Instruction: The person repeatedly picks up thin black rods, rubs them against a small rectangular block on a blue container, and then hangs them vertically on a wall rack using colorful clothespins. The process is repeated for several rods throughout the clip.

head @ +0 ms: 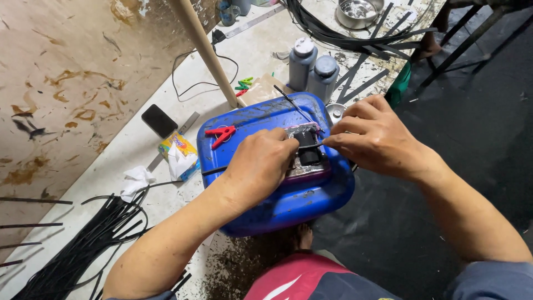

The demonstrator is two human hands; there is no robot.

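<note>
A blue plastic jerrycan (261,119) lies on its side in front of me. On top of it rests a small foil-lined tray (311,166) with a black glossy piece (306,140) in it. My left hand (261,166) presses down on the tray's left edge, fingers closed near the black piece. My right hand (375,136) pinches a thin black strip (311,146) just right of the piece. A thin black stick (294,104) leans across the can's top. A red clip (222,134) lies on the can to the left.
Two grey bottles (312,69) stand behind the can. A wooden pole (206,50) leans on the wall. A black phone (159,120), a small colourful packet (179,149), crumpled tissue (135,180), bundles of black strips (89,244), a metal bowl (358,12) lie on the white floor.
</note>
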